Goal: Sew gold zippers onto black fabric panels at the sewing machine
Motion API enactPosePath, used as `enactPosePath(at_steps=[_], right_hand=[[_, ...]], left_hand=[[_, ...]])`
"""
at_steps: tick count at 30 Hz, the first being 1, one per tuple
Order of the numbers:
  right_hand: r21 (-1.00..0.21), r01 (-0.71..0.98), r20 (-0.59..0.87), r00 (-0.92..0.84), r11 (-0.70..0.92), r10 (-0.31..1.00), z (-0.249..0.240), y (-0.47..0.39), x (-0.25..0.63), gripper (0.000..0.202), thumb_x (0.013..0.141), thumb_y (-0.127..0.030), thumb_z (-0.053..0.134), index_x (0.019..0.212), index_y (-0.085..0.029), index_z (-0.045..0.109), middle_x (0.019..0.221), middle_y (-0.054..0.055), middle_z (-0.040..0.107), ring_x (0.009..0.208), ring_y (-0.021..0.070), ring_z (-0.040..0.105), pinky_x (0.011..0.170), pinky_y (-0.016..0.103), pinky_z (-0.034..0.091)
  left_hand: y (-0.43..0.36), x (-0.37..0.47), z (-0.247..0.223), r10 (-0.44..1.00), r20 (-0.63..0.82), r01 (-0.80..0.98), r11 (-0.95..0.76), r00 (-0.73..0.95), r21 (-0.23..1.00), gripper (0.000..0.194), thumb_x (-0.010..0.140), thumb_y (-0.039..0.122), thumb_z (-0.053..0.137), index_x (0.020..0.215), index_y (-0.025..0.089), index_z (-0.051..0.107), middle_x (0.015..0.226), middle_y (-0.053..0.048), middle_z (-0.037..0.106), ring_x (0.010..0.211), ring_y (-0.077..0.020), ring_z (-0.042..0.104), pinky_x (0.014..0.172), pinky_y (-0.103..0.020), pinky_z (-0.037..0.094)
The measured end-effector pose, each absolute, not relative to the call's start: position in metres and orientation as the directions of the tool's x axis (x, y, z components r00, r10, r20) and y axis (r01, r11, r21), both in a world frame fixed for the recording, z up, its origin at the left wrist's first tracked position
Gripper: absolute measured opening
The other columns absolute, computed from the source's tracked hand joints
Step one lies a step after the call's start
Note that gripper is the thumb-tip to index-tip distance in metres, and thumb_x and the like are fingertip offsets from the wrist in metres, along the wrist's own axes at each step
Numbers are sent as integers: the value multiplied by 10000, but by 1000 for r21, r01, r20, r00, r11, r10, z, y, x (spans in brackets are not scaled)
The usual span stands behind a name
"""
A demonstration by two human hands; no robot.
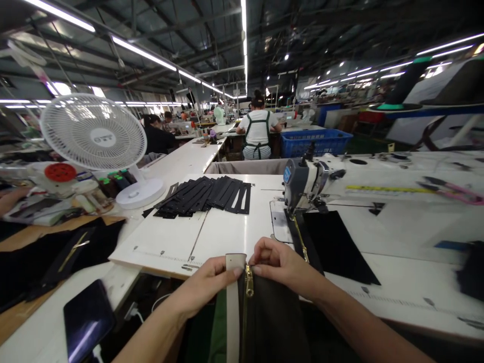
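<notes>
My left hand (215, 280) pinches the top of a pale strip (233, 322) that runs along the left side of a gold-toothed zipper (245, 307). On the other side, my right hand (282, 264) grips the dark fabric (274, 322) by its top end, thumb and bent finger closed. The gold zipper pull (249, 282) hangs between both hands, just below their fingertips. All of this is held over my lap at the table's front edge. To the right, a sewing machine (302, 181) has a black piece with another gold zipper (300, 239) lying under its needle area.
Black slotted pieces (204, 194) lie in a fanned pile on the white table (223, 234). A white fan (138, 191) stands at left, with a phone (88, 320) nearer me. Pink-handled scissors (454, 189) rest on the machine. Further back are a blue basket (315, 143) and a seated person (258, 128).
</notes>
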State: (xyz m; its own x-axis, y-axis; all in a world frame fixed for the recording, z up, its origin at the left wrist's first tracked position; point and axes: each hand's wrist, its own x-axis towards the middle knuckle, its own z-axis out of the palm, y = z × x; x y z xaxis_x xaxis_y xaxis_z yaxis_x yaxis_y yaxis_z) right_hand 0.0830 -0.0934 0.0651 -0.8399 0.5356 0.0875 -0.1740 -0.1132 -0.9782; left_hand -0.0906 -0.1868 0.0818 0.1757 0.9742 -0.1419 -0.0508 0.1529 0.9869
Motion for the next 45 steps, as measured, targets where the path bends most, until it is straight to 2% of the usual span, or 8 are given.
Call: enactPosePath(at_steps=[6, 9, 13, 17, 21, 30, 38, 45], right_hand=[[-994, -99, 102, -800, 38, 592, 65, -92, 83, 206, 752, -299, 641, 778, -160, 490, 759, 11, 588, 728, 126, 572, 702, 277, 445], [-939, -14, 244, -732, 344, 636, 71, -102, 87, 106, 815, -257, 548, 853, -160, 524, 851, 48, 572, 752, 146, 552, 695, 304, 460], [-557, 110, 558, -685, 823, 469, 73, -118, 92, 359, 744, -305, 662, 1043, -158, 528, 1099, 126, 496, 1000, 246, 470, 840, 424, 426], [-285, 182, 629, -705, 941, 327, 73, -121, 89, 290, 780, -277, 634, 1010, -120, 553, 994, 128, 561, 910, 256, 487, 810, 460, 419], [-367, 138, 597, -723, 920, 346, 78, -115, 87, 152, 873, -194, 479, 967, -119, 572, 912, 90, 616, 833, 207, 532, 807, 404, 405], [-787, 202, 313, -683, 583, 660, 84, -102, 84, 300, 916, -264, 379, 700, -157, 558, 658, 10, 583, 641, 128, 544, 624, 247, 396], [-921, 170, 164, -648, 351, 744, 79, -109, 82, 133, 830, -274, 521, 834, -161, 591, 733, 4, 606, 685, 135, 554, 639, 240, 420], [-964, 162, 71, -612, 213, 788, 75, -125, 88, 58, 780, -215, 578, 774, -161, 599, 709, 0, 607, 676, 137, 550, 628, 234, 426]], left_hand=[[-184, -85, 85, 974, -153, -128, 175, 165, 976, 266, 754, 329, 665, 920, 128, 614, 803, -21, 616, 762, -152, 543, 720, -237, 397], [-183, -85, 82, 983, -147, -155, 163, 111, 974, 273, 739, 339, 674, 896, 127, 605, 762, -18, 609, 719, -150, 541, 695, -242, 401], [-182, -85, 77, 982, -178, -193, 188, 65, 963, 270, 738, 336, 670, 897, 130, 597, 745, -19, 612, 685, -151, 548, 646, -240, 407], [-181, -85, 73, 984, -169, -225, 179, 63, 958, 231, 744, 311, 674, 861, 133, 584, 759, -14, 620, 712, -142, 550, 664, -225, 399], [-181, -85, 72, 987, -138, -232, 153, 78, 961, 202, 748, 272, 676, 860, 130, 588, 774, -9, 625, 731, -128, 542, 696, -217, 389], [-183, -81, 76, 978, -196, -257, 206, 65, 944, 254, 708, 277, 713, 881, 138, 588, 782, -13, 630, 745, -138, 557, 685, -218, 396], [-185, -75, 69, 985, -171, -207, 162, -24, 965, 298, 702, 303, 709, 927, 135, 609, 748, -11, 624, 689, -123, 547, 651, -204, 402], [-193, -68, 57, 981, 21, 114, 1, -195, 993, 211, 726, 324, 657, 854, 157, 644, 742, -14, 637, 694, -153, 553, 648, -213, 417]])
